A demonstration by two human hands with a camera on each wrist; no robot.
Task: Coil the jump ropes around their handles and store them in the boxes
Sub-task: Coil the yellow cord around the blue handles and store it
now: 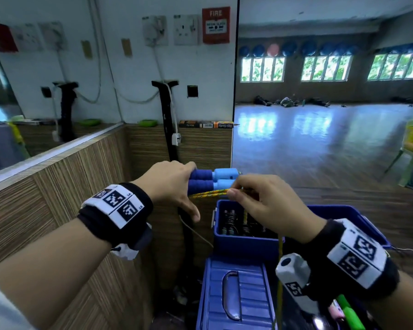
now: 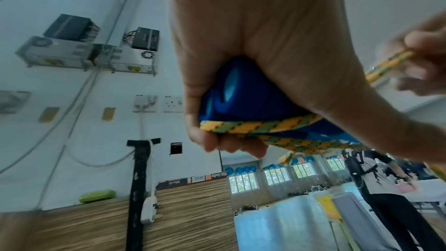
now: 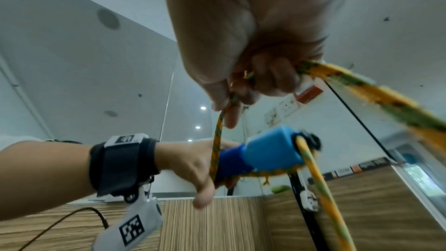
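My left hand (image 1: 174, 184) grips two jump-rope handles (image 1: 210, 179) side by side, dark blue foam with light blue caps (image 1: 225, 174) pointing right. A yellow-green braided rope (image 1: 210, 193) runs under the handles; in the left wrist view two strands of rope (image 2: 265, 125) cross the handles (image 2: 241, 91) beneath my fingers. My right hand (image 1: 260, 198) pinches the rope just right of the caps, above an open blue box (image 1: 243, 244) holding dark coiled ropes. In the right wrist view the rope (image 3: 362, 87) passes through my right hand (image 3: 243, 91) and hangs down from the cap (image 3: 272, 150).
A closed blue box lid (image 1: 236, 294) with a handle lies below the open box. A wood-panel counter (image 1: 69, 186) rises at left. A second blue bin (image 1: 358, 217) sits behind my right wrist. Green and pink items (image 1: 348, 310) lie at bottom right. Open gym floor (image 1: 320, 144) stretches beyond.
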